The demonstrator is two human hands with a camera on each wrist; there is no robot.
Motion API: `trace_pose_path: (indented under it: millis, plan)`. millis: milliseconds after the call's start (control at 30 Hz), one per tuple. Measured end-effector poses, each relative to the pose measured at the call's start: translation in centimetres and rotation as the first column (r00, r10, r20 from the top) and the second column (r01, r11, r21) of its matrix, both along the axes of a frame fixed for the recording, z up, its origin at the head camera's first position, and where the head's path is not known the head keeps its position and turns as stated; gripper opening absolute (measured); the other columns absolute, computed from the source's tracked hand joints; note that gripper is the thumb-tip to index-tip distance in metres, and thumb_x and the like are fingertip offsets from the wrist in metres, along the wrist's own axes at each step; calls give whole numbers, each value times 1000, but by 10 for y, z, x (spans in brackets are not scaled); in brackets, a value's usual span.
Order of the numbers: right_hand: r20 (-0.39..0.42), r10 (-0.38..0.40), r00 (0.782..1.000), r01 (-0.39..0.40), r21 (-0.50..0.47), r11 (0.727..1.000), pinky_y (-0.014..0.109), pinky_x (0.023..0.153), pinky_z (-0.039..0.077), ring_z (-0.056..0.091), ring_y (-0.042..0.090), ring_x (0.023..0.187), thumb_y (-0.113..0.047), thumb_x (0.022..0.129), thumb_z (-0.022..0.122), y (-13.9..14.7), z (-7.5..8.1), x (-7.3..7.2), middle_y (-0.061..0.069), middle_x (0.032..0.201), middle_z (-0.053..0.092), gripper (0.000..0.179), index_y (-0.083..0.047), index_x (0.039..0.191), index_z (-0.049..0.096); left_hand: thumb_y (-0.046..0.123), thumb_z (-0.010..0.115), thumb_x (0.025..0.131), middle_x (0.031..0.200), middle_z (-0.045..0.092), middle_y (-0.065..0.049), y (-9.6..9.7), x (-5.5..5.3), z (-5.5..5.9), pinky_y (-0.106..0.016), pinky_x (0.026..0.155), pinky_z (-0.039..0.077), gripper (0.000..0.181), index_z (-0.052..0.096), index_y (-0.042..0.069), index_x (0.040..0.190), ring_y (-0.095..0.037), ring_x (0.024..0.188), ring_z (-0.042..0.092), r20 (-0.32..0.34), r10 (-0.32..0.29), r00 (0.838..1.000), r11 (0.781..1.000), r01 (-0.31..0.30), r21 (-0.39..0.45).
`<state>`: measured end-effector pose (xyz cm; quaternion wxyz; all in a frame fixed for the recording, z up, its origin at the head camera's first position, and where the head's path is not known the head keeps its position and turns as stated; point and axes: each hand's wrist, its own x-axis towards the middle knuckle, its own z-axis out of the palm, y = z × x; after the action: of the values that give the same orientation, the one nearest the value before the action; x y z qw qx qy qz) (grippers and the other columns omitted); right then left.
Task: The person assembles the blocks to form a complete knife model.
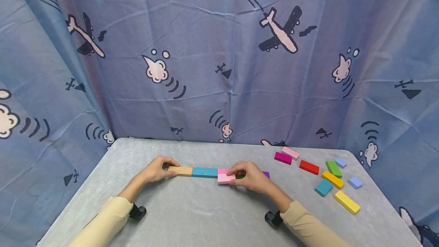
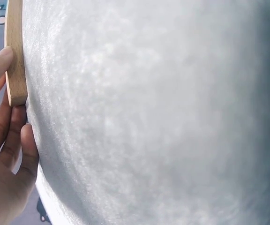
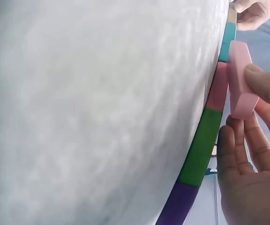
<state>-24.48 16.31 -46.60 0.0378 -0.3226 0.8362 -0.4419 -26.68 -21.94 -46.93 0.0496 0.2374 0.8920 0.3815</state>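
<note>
A straight row of blocks lies end to end: a natural wood block (image 1: 183, 171), a teal block (image 1: 204, 172), a pink block (image 3: 218, 86), a green block (image 3: 202, 147) and a purple block (image 3: 177, 204). My left hand (image 1: 157, 169) pinches the outer end of the wood block, thumb on its near side. With thumb and fingers my right hand (image 1: 253, 177) holds a second, lighter pink block (image 3: 240, 79) right over the pink one in the row. In the head view this hand hides most of the green and purple blocks.
Loose blocks lie at the table's right: magenta (image 1: 283, 158), light pink (image 1: 290, 153), red (image 1: 309, 167), green (image 1: 334, 169), orange-yellow (image 1: 332, 179), teal (image 1: 324, 187), yellow (image 1: 347, 202) and two small light-blue ones. A patterned curtain (image 1: 205, 68) hangs behind the grey-white table (image 1: 192, 216).
</note>
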Motion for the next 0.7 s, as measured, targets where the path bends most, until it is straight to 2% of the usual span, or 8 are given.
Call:
trace_pose_path:
  millis: [133, 433, 700]
  plan:
    - [1, -5, 1000, 5, 5, 1000, 39, 79, 56, 62, 20, 89, -7, 83, 86, -4, 0, 1, 2, 99, 71, 19, -5, 100, 79, 7, 81, 88, 104, 71, -6, 0, 0, 0, -45, 86, 50, 21, 75, 3, 108, -25, 94, 63, -1, -3, 1000, 1000, 3, 4]
    - [14, -32, 999, 32, 23, 999, 34, 74, 53, 61, 28, 85, -7, 81, 87, -6, 0, 3, 0, 95, 70, 17, -6, 96, 79, 7, 81, 88, 104, 71, -5, 0, -1, -1, -46, 87, 50, 21, 75, 3, 108, -25, 94, 63, -3, -6, 1000, 1000, 6, 1]
    - [43, -53, 998, 50, 72, 996, 34, 75, 53, 60, 24, 84, -5, 80, 87, -8, 1, 3, 0, 91, 67, 18, -7, 95, 76, 7, 80, 89, 103, 71, -3, 0, 0, -2, -43, 85, 50, 20, 76, 5, 108, -22, 93, 62, -3, 8, 1000, 1000, -8, -6]
